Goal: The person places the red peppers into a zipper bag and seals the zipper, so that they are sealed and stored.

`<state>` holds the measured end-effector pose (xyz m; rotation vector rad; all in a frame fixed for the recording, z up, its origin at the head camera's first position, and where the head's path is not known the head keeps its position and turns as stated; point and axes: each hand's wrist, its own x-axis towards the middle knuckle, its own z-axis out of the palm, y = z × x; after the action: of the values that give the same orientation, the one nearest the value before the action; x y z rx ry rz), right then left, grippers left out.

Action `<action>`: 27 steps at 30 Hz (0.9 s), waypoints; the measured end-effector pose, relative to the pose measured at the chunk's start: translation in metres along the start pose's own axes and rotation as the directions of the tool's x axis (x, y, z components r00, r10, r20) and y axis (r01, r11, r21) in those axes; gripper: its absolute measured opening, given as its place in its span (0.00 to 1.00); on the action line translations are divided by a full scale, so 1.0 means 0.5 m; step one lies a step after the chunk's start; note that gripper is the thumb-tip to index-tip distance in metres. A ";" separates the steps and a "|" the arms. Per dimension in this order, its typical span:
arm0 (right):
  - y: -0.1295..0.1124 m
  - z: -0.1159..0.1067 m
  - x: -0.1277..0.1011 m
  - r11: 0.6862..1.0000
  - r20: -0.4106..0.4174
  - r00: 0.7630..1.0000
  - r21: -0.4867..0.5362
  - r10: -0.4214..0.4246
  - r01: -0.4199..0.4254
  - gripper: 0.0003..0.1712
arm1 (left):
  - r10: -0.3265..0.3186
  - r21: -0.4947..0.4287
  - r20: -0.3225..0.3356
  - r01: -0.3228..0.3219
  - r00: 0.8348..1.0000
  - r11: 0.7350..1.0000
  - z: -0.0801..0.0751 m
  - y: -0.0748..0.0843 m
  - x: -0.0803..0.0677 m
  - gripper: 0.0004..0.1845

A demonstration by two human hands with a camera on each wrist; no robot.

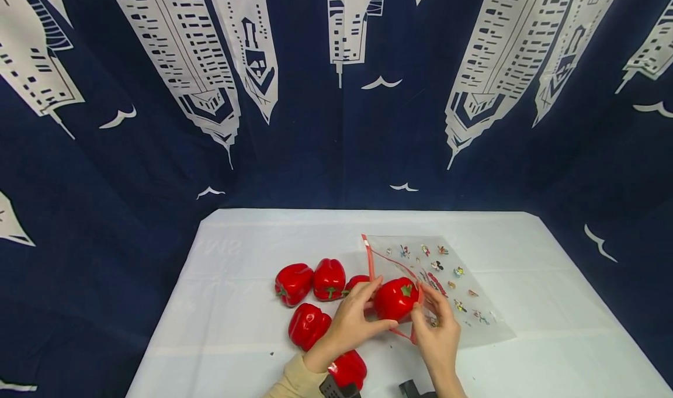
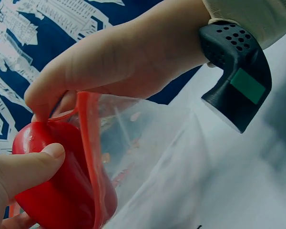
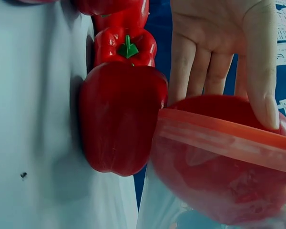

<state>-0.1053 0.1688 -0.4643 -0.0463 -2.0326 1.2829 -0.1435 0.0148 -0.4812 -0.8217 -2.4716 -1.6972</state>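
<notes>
Red pepper (image 1: 395, 298), gripped by the left hand (image 1: 353, 322), enters the bag (image 1: 447, 281); the right hand (image 1: 439, 334) seemingly pinches its rim.

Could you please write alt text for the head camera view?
Two hands push a red bell pepper into the mouth of a clear zip bag on a white table: left hand grips the pepper, right hand holds the bag. Five more peppers lie left.

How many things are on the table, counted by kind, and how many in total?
Red peppers: 6, with one held by the left hand at the bag mouth and five loose, for example
Clear zip bags: 1, pinched by the right hand
Total: 7
</notes>
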 end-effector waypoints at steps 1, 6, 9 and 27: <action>0.009 0.001 -0.002 1.000 -0.001 1.000 0.012 0.009 -0.009 0.22 | -0.006 -0.010 0.010 0.007 1.000 1.000 0.002 0.000 0.000 0.41; 0.064 0.009 -0.013 0.993 -0.008 0.999 0.111 0.042 -0.041 0.22 | -0.025 -0.034 0.044 0.026 0.999 0.999 0.008 0.000 0.000 0.37; 0.099 0.015 -0.021 0.988 -0.012 0.998 0.143 0.057 -0.055 0.22 | -0.035 -0.035 0.062 0.038 0.997 0.999 0.011 0.000 0.000 0.37; 0.043 0.014 -0.035 0.963 -0.017 0.970 0.126 0.243 -0.239 0.16 | -0.078 0.222 0.124 0.049 0.989 0.974 0.009 -0.006 -0.002 0.36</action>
<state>-0.1036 0.1676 -0.4927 -0.2624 -1.9613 1.5454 -0.1429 0.0176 -0.4862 -0.8646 -2.7373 -1.3938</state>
